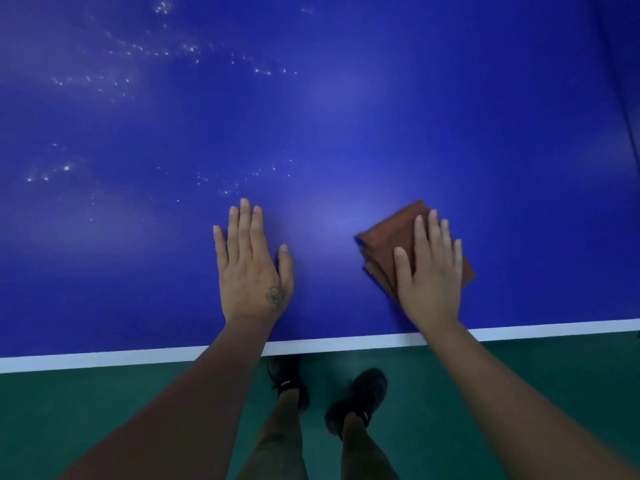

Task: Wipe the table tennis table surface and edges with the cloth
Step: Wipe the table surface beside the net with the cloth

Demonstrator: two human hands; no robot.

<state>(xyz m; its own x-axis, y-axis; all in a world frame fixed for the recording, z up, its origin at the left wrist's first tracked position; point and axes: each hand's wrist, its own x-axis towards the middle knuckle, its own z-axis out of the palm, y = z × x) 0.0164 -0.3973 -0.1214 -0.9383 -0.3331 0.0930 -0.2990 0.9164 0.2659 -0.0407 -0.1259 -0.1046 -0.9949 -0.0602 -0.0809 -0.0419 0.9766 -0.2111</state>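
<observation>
1. I see the blue counter (346, 116) filling most of the head view, with its white edge line (104, 356) running along the near side.
2. My left hand (251, 268) lies flat on the bare blue surface, fingers straight and slightly spread, palm down, holding nothing. A small tattoo shows near the base of its thumb.
3. My right hand (431, 271) presses down flat on the cloth (388, 237), fingers straight and close together, not curled round it.
4. The cloth is brown and folded into a thick square with layered edges showing on its left side. It lies on the counter near the white edge line, to the right of the left hand and well apart from it; its far corner and left part stick out from under the right hand.
5. Scattered bright specks (156, 53) glint on the far left of the surface, and more nearer in, just beyond the left hand.
6. Below the edge I see the green floor (104, 410) and two black shoes (360, 396).
</observation>
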